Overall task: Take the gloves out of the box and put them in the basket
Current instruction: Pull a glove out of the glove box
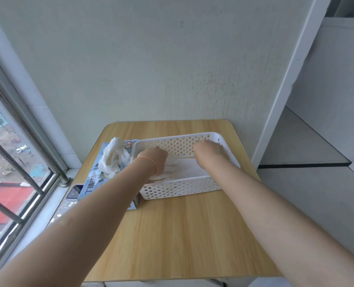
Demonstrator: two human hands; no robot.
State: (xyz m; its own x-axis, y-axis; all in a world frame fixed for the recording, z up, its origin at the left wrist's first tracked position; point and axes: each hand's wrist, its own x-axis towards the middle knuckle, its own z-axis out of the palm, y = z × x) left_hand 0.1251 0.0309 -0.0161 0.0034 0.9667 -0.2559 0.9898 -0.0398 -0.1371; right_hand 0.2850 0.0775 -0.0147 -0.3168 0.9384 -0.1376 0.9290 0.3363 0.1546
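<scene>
reaching both hands into white perforated plastic basket (184,184); left hand (154,160) and right hand (208,151) blurred, finger state cannot tell. thin white gloves (165,172) on basket floor, more bunched (115,158) atop blue cardboard glove box (93,183). risk: glove clinging to fingers, dragged out.

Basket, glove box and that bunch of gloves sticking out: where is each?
basket (180,188): head view, near perforated wall.
glove box (89,188): head view, printed blue top.
bunch of gloves (112,157): head view, middle of the white bunch.
</scene>
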